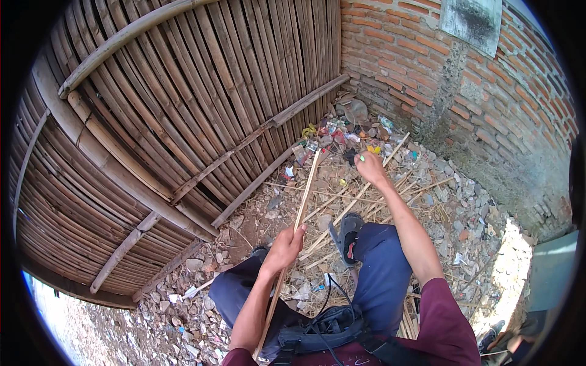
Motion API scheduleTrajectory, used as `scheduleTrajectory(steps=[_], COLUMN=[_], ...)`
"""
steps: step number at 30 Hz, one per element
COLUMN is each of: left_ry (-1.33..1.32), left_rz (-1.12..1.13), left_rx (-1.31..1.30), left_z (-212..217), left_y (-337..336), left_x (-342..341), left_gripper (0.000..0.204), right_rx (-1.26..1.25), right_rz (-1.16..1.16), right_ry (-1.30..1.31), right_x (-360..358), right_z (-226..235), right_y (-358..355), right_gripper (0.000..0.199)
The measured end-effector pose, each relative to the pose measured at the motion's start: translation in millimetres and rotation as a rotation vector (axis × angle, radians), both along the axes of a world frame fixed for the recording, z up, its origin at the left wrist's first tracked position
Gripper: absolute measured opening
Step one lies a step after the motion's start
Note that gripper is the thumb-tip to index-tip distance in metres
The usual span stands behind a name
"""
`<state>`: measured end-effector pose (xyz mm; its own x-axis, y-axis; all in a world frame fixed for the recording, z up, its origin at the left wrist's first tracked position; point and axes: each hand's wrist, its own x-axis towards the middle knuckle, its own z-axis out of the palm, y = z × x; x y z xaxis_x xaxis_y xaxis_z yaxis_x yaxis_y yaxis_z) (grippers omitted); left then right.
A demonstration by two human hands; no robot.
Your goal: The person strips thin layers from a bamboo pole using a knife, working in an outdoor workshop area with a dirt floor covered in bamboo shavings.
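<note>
A long pale bamboo strip [309,183] slants up and away from my body, between my knees. My left hand [285,247] is wrapped round it below its middle. Its far end rises over the littered ground. Farther off and to the right, my right hand [370,168] is closed, clear of that strip's tip. A small light-green bit shows at its fingers, but what it holds is not plain. Just left of those fingers is a dark scrap [350,156]. Another bamboo strip [395,150] lies on the ground beyond and under my right hand.
A slatted bamboo wall [201,97] stands on the left, a brick wall [415,79] on the right. Rubble [464,244], loose strips and coloured litter [342,131] cover the ground. My shoe [350,238] is beside a narrow grey piece. Another person's foot [492,337] shows lower right.
</note>
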<state>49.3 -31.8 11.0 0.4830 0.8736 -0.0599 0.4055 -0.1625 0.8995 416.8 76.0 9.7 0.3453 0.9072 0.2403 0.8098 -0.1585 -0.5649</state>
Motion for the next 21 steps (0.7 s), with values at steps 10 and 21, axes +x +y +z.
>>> scheduleTrajectory(steps=[10, 21], left_ry=[-0.202, -0.165], left_rz=[-0.078, -0.098], left_rx=[-0.44, -0.219], left_z=[15, 15], left_y=[-8, -10], left_x=[16, 24], left_gripper=[0.043, 0.029], right_rx=[0.063, -0.018], right_rz=[0.281, 0.417], right_ry=[0.089, 0.122], right_x=[-42, -37], right_z=[24, 25], right_y=[-13, -12], right_gripper=[0.032, 0.029])
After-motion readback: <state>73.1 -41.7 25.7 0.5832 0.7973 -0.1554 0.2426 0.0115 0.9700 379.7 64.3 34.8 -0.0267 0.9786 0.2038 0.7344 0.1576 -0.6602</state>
